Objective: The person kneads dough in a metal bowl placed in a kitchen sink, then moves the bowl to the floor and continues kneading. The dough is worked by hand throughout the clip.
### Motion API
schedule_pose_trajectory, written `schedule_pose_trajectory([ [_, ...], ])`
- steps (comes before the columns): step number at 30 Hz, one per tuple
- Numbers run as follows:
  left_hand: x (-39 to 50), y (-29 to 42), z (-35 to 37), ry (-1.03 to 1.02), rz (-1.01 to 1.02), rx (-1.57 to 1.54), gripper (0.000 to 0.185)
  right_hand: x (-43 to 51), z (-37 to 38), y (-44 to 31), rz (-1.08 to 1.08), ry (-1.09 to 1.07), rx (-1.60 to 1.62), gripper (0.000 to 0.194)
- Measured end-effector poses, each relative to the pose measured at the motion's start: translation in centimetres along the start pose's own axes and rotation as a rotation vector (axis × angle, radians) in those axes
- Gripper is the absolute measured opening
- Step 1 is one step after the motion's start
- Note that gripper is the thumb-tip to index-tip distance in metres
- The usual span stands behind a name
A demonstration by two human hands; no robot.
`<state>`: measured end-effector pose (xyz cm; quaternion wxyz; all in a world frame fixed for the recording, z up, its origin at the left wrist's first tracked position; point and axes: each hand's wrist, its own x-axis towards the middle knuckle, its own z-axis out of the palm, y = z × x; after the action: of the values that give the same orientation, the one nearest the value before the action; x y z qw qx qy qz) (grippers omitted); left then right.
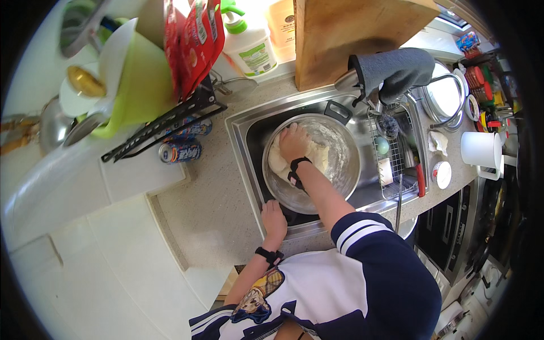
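A lump of pale dough lies in a wide metal bowl dusted with flour, and the bowl sits in a stainless steel sink. My right hand presses into the top of the dough, its fingers curled over the far part. Beside the bowl's lower left rim, my left hand rests at the near left corner of the sink, fingers bent. Whether those fingertips touch the bowl cannot be made out. Both wrists wear black bands.
Right of the bowl, a wire rack holds a scrubber and a red-handled tool. A grey cloth hangs over the faucet. Drink cans and a black shelf bracket are left; a white mug is right.
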<state>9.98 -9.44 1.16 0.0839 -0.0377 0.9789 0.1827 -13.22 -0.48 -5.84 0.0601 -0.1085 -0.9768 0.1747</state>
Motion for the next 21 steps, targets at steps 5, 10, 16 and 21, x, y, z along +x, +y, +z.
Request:
schedule_pose_trajectory([
  [5, 0.0, -0.3, 0.2, 0.063, 0.062, 0.002, 0.035, 0.1, -2.1, 0.5, 0.167, -0.214, 0.373, 0.036],
  [10, -0.2, -0.2, 0.5, 0.087, 0.056, -0.041, 0.037, -6.2, -6.6, 2.0, -0.126, -0.117, 0.364, 0.034],
  [16, -0.1, -0.3, 0.7, 0.102, 0.082, -0.079, 0.038, -14.4, -9.3, 2.4, -0.348, 0.074, 0.339, 0.024],
  [21, -0.1, -0.4, 0.5, 0.059, 0.071, -0.073, 0.038, -11.0, -6.0, 0.1, -0.402, 0.072, 0.204, 0.023],
])
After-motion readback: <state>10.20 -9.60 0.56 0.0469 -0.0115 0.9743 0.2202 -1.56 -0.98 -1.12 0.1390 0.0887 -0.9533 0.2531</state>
